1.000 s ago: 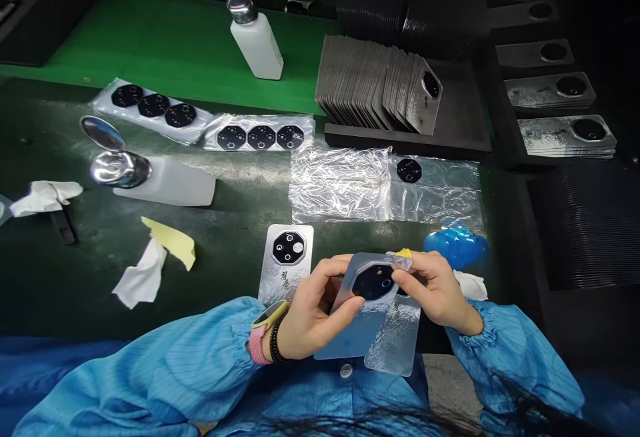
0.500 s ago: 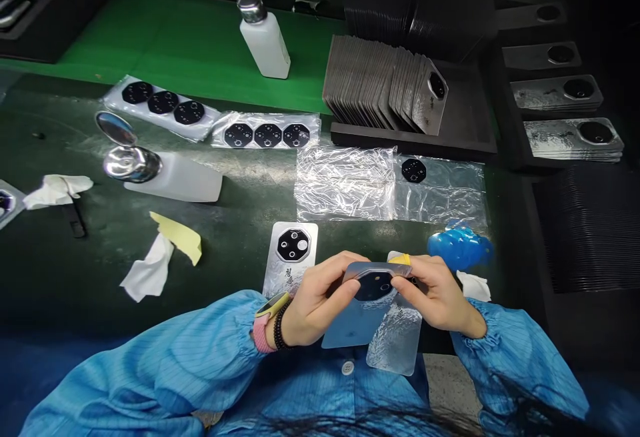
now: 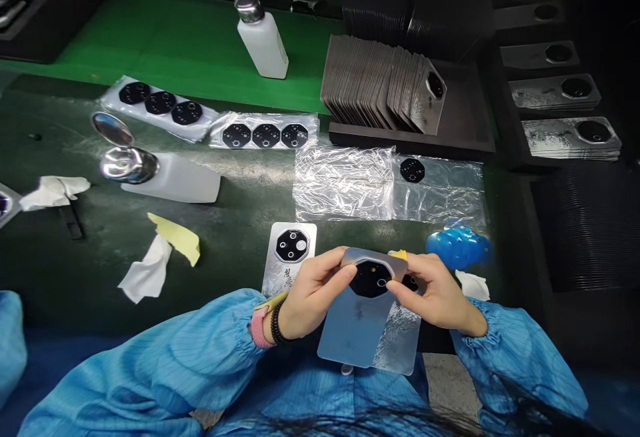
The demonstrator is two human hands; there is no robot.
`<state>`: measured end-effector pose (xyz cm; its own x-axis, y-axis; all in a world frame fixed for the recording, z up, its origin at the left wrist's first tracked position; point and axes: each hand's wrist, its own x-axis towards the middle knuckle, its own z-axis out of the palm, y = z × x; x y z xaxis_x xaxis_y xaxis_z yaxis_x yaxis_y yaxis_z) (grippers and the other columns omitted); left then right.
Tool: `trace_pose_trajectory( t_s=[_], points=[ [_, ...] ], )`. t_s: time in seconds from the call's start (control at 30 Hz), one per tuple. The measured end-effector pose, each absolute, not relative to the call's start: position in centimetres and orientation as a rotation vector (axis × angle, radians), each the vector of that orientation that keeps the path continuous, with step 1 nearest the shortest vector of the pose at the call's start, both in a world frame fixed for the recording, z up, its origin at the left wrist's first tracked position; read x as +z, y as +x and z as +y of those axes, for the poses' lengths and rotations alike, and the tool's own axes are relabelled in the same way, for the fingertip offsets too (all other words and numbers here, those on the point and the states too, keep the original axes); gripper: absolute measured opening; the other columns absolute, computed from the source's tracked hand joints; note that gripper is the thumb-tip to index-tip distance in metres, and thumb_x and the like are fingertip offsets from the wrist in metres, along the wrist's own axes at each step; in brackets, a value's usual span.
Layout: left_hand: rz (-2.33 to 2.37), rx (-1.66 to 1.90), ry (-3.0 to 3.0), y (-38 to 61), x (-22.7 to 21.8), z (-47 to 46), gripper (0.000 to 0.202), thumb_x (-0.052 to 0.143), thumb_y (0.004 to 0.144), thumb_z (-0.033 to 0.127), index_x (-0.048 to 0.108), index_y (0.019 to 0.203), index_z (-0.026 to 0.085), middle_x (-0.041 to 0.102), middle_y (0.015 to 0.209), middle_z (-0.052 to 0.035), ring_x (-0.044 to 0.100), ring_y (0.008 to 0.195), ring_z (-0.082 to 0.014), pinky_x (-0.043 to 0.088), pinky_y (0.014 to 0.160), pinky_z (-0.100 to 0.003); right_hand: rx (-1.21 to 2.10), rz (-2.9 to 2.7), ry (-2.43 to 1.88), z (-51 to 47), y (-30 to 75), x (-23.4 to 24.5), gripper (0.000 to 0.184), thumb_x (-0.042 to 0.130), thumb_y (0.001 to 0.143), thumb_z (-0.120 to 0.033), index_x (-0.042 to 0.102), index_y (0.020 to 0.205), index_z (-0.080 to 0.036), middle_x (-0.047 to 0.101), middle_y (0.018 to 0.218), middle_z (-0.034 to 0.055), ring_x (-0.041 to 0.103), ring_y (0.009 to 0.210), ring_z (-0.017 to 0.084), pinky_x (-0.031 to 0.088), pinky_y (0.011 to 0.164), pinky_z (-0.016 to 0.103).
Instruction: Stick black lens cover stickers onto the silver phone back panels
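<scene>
My left hand (image 3: 316,290) and my right hand (image 3: 434,288) grip a phone back panel (image 3: 345,333) by its upper end. Both thumbs press at the edges of its black camera plate (image 3: 369,278). A yellow cover sits on a finger of my right hand. Behind the held panel and partly hidden by it, a second phone back panel (image 3: 397,338) with a silvery, rippled surface rests at the table's front edge. To the left of my left hand, another silvery panel (image 3: 280,277) lies on the table with its black octagonal camera plate facing up.
Plastic film (image 3: 345,183) and a lone black plate (image 3: 413,170) lie ahead. A blue lump (image 3: 459,247) is at right. Panels stand in a rack (image 3: 370,83). One bottle (image 3: 263,43) stands; another (image 3: 175,177) has its lid up. A blue sleeve (image 3: 10,343) shows at left.
The held panel has tilted so that its face and camera plate show more fully. Both hands keep their grip. A blue sleeve has appeared at the left edge.
</scene>
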<state>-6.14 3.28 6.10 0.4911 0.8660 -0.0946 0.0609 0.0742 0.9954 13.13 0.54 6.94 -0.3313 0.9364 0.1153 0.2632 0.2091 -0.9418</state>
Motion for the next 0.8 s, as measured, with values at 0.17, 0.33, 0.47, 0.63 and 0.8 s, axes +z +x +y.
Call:
trace_pose_trajectory(
  t_s=[0.17,0.33,0.47,0.63,0.8],
  points=[
    [0.91,0.756,1.189,-5.9,5.75,3.23,0.034,0.059,0.085,0.045,0.07,0.082,0.013,0.064,0.07,-0.0025,0.056,0.064,-0.0149,0.047,0.057,-0.022,1.329,-1.615,-1.183,0.46,12.93,6.87,0.008,0.058,0.076,-0.016,0.059,0.083,-0.019,0.052,0.063,-0.0047,0.049,0.054,0.009,0.042,0.048,0.02],
    [0.888,0.75,1.109,-5.89,5.57,3.09,0.037,0.06,0.085,0.048,0.071,0.088,0.012,0.067,0.074,-0.0043,0.059,0.069,-0.0173,0.049,0.063,-0.024,1.459,-1.516,-1.196,0.31,12.87,6.8,0.012,0.06,0.074,-0.017,0.061,0.086,-0.019,0.054,0.066,-0.0041,0.051,0.056,0.009,0.046,0.053,0.022],
    [0.866,0.754,1.089,-5.79,5.7,3.05,0.039,0.059,0.086,0.049,0.072,0.092,0.012,0.068,0.077,-0.0052,0.06,0.073,-0.0187,0.049,0.066,-0.025,1.569,-1.42,-1.183,0.4,12.85,6.56,0.011,0.062,0.076,-0.021,0.063,0.087,-0.02,0.059,0.073,-0.0016,0.058,0.066,0.012,0.051,0.061,0.025],
    [0.888,0.77,1.052,-5.57,6.04,3.02,0.047,0.058,0.085,0.055,0.072,0.092,0.012,0.067,0.074,-0.0054,0.059,0.068,-0.0181,0.049,0.064,-0.026,1.713,-1.267,-1.115,0.57,13.08,6.24,0.021,0.065,0.08,-0.031,0.065,0.099,-0.021,0.067,0.087,0.0009,0.064,0.078,0.015,0.055,0.073,0.029],
    [0.883,0.812,1.074,-5.54,6.11,3.05,0.047,0.059,0.084,0.057,0.073,0.092,0.012,0.066,0.07,-0.0044,0.057,0.063,-0.0163,0.051,0.063,-0.025,1.743,-1.238,-1.11,0.68,13.21,6.49,0.028,0.067,0.081,-0.039,0.066,0.102,-0.021,0.069,0.089,0.0012,0.065,0.078,0.014,0.055,0.075,0.029]
  ],
)
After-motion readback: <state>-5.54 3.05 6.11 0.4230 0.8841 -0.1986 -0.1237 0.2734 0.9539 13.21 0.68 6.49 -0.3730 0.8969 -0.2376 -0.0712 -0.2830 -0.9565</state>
